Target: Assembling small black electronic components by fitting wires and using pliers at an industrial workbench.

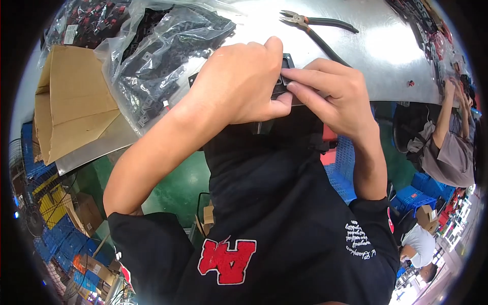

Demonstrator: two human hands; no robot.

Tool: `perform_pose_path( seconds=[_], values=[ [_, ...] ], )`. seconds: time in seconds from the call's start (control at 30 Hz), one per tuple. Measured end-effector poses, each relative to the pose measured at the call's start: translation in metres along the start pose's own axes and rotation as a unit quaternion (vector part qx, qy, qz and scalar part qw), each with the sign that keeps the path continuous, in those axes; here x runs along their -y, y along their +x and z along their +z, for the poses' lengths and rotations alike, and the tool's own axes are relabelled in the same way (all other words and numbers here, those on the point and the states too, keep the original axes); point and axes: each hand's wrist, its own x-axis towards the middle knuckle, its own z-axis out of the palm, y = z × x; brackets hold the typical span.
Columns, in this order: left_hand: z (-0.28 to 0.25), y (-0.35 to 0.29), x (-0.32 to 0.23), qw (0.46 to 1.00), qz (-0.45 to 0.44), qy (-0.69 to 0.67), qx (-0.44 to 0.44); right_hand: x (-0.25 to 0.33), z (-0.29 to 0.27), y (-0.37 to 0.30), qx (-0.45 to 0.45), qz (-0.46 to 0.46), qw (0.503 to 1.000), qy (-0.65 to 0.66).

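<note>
Small black part (284, 76) mostly hidden behind hands, shape unclear. Left hand (239, 84) curled, fingers closed on part at metal table (386, 46) near edge. Right hand (328, 89) pinching same part, fingertips (292, 86) pressed on it. Pliers (310, 24) beyond, untouched.

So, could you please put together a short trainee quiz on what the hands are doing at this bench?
1. True or false: both the left hand and the right hand grip the small black part.
2. Which tool lies on the metal table beyond the hands?
A. hammer
B. cutting pliers
C. screwdriver
3. Fill in: the clear plastic bag of black parts lies to the person's ____, next to the cardboard box.

Key: 1 true; 2 B; 3 left.
</note>
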Motion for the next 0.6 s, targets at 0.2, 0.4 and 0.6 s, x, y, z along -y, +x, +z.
perform_pose_path(
  seconds=[0.2,0.4,0.6],
  values=[
    [0.002,0.001,0.001,1.0,-0.003,-0.003,0.004,0.007,-0.006,0.005,0.023,0.005,0.999,-0.038],
    [-0.002,0.001,-0.002,1.0,-0.016,-0.004,0.026,0.003,0.007,-0.016,0.005,-0.002,1.0,-0.002],
    [0.006,-0.006,0.0,0.998,-0.008,0.004,-0.057,0.017,0.03,-0.031,-0.06,0.106,0.992,-0.012]
  ],
)
